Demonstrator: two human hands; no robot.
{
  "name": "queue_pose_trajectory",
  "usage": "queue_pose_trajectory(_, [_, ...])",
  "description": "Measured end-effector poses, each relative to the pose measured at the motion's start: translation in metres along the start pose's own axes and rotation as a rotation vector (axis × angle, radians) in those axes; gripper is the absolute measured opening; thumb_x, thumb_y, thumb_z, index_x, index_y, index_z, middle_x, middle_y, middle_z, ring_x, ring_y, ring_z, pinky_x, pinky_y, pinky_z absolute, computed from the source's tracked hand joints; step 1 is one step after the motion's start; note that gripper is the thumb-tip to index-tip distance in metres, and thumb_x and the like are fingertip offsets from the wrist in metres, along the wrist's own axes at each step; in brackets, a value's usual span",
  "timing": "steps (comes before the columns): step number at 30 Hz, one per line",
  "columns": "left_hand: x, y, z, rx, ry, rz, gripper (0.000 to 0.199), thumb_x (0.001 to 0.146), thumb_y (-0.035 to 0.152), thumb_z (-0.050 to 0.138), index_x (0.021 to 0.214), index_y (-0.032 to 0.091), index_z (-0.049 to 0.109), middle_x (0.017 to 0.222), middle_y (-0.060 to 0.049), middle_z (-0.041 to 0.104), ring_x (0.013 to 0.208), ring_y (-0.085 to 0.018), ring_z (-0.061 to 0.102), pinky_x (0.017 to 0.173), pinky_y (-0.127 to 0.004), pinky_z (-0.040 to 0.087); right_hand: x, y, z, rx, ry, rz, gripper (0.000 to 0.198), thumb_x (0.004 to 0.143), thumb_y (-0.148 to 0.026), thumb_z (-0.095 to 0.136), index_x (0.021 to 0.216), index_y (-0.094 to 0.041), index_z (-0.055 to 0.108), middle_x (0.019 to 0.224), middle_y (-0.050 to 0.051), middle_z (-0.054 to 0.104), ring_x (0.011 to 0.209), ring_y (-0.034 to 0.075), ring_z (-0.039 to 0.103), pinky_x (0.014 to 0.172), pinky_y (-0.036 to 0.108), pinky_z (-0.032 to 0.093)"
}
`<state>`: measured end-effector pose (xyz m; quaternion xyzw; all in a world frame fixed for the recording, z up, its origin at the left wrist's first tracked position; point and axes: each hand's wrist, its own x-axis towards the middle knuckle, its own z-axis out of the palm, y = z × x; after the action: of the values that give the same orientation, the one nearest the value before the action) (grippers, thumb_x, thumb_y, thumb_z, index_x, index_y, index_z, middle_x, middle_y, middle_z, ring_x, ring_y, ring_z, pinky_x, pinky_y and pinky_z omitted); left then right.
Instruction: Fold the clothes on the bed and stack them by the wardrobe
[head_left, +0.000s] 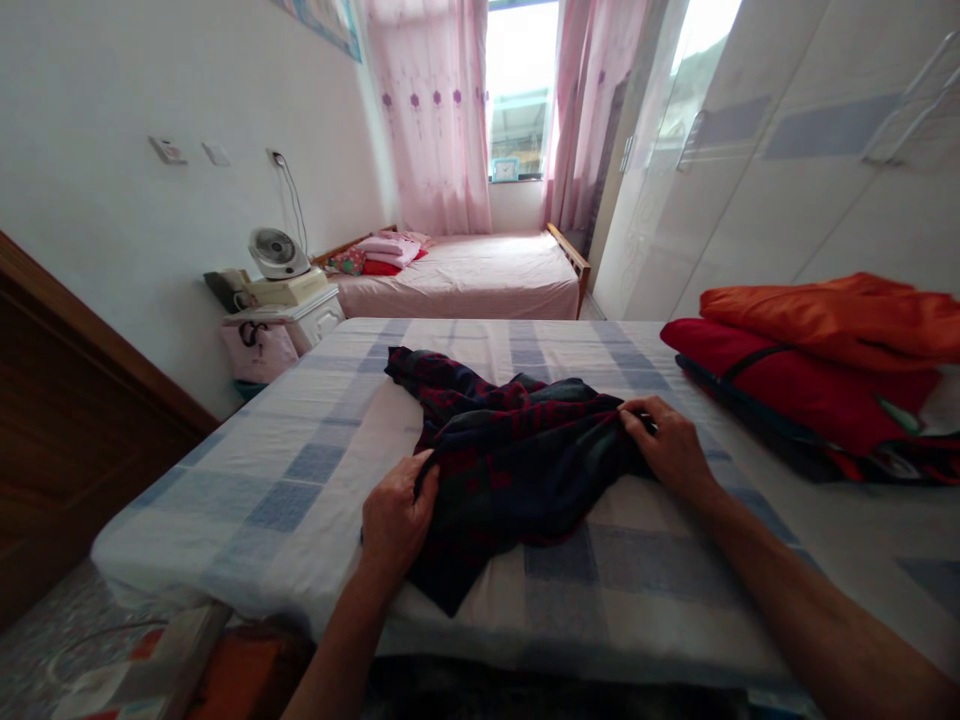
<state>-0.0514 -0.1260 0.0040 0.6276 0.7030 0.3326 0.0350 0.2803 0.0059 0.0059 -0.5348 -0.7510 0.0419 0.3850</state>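
Note:
A dark plaid garment (517, 450) in navy, black and red lies crumpled on the bed (300, 400), which has a white and blue checked sheet. Its exact kind cannot be made out. My left hand (399, 510) is closed on the near left part of the cloth, thumb on top. At the right end, my right hand (667, 440) pinches the fabric's edge between thumb and fingers. Between both hands the cloth is loosely stretched, with folds across it. One narrow part reaches away toward the far left, and a corner hangs down near the bed's front edge.
Folded red and orange clothes (802, 370) are piled on the bed's right side. Beyond stands a second bed (480, 275) with pink bedding. A small fan (277, 252) sits on a white nightstand (319, 315) at left. White wardrobes (787, 170) line the right wall.

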Motion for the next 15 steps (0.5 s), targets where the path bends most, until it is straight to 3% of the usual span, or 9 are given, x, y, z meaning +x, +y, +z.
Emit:
queue_pose_trajectory(3, [0.001,0.003,-0.003,-0.096,0.002,-0.032,0.037,0.088,0.040,0.040,0.109,0.019,0.062,0.106,-0.006,0.067,0.097,-0.020,0.062,0.087,-0.030,0.046,-0.001,0.002,0.002,0.015,0.005,0.010,0.027,0.085,-0.037,0.045,0.088,-0.016,0.061,0.090,0.006,0.063,0.081,0.016,0.058,0.079,0.029,0.044])
queue_pose_trajectory(6, [0.009,0.010,-0.026,-0.302,0.012,-0.113,0.038,0.086,0.043,0.044,0.105,0.018,0.064,0.099,-0.003,0.069,0.090,-0.018,0.063,0.079,-0.026,0.049,0.002,-0.004,-0.006,0.073,0.023,0.053,0.028,0.085,-0.039,0.045,0.087,-0.017,0.062,0.092,0.005,0.064,0.080,0.016,0.059,0.077,0.029,0.046])
queue_pose_trajectory(9, [0.025,0.022,-0.071,-0.476,0.062,-0.199,0.041,0.078,0.047,0.055,0.103,0.017,0.066,0.084,0.000,0.070,0.077,-0.016,0.064,0.066,-0.023,0.050,0.015,-0.026,-0.034,0.134,0.106,0.064,0.027,0.085,-0.041,0.046,0.087,-0.018,0.061,0.096,0.004,0.065,0.085,0.016,0.061,0.078,0.029,0.047])
queue_pose_trajectory(12, [0.033,0.036,-0.117,-0.716,0.050,-0.258,0.051,0.071,0.050,0.062,0.109,0.016,0.063,0.072,-0.002,0.069,0.060,-0.014,0.061,0.050,-0.021,0.048,0.035,-0.058,-0.076,0.167,0.278,-0.041,0.026,0.087,-0.041,0.047,0.092,-0.019,0.059,0.101,0.004,0.063,0.093,0.015,0.059,0.085,0.030,0.046])
queue_pose_trajectory(15, [0.029,0.043,-0.134,-0.693,0.081,-0.137,0.059,0.077,0.063,0.043,0.100,0.014,0.068,0.065,-0.006,0.067,0.053,-0.014,0.059,0.045,-0.023,0.047,0.054,-0.074,-0.104,0.140,0.464,-0.113,0.025,0.087,-0.039,0.048,0.093,-0.017,0.059,0.098,0.004,0.063,0.093,0.013,0.059,0.088,0.029,0.045])
